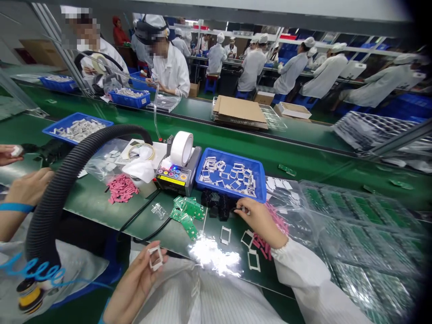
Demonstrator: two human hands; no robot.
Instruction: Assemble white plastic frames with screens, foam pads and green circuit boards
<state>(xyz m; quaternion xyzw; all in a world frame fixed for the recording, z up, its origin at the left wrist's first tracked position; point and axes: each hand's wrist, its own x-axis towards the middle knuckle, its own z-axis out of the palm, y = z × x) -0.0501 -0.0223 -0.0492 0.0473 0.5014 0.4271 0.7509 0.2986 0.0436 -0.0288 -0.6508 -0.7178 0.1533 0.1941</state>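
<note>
My left hand [140,274] holds a small white rectangular plastic frame [155,258] near the table's front edge. Over the table, my right hand [258,218] has its fingertips pinched together beside a black fixture [218,204]; what is between them, if anything, is too small to make out. Below that hand, a white frame [225,235] lies flat, with another white frame [254,260] closer to me. Pink strips [265,245] lie partly under my right wrist. To the left of the fixture is a pile of green circuit boards [189,211].
A blue tray [263,180] of white frames stands behind the fixture, beside a tape dispenser [173,177]. A black corrugated hose [50,202] arches at left, near a co-worker's hands [30,189]. Clear trays of green boards [364,225] occupy the right. More pink strips [122,188] lie left.
</note>
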